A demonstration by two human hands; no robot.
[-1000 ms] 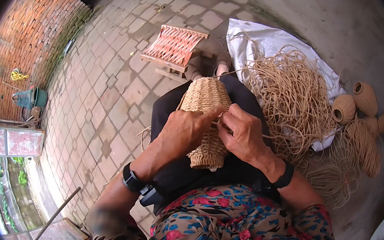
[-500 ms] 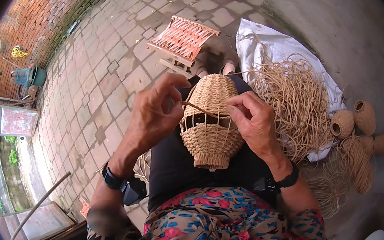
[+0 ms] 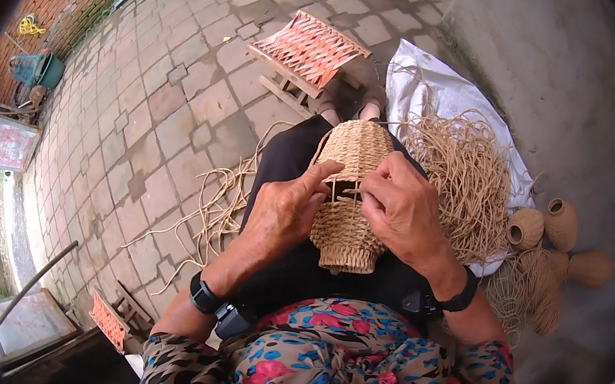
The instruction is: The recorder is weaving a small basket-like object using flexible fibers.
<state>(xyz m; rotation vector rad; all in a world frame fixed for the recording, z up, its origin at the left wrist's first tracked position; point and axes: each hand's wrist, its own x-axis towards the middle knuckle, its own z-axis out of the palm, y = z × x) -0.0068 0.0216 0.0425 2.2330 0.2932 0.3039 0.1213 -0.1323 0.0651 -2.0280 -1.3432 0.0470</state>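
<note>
A woven straw basket [image 3: 363, 149] lies on my lap, its narrow rimmed neck toward me. Across its middle is an open band where bare upright strands show over a dark inside. My left hand [image 3: 284, 203] is at the left side of this gap, fingers bent and closed; what lies between them is hidden. At the right side my right hand [image 3: 402, 204] is closed, thumb and fingertips pinched at the gap, with a short length of straw cord [image 3: 351, 191] beside the fingertips. Another bit of cord loops out along the basket's upper left edge.
A heap of loose straw cord [image 3: 466, 184] lies on a white sheet [image 3: 412, 70] to the right. Several small woven baskets [image 3: 562, 223] sit beyond it. Ahead stands a low stool [image 3: 309, 50] with a woven orange-red seat. More cord strands [image 3: 217, 208] trail over the paving at left.
My hands have come closer together over the gap, the left one moving right and down. The cord that stretched between them now shows only as a short piece. The view has shifted.
</note>
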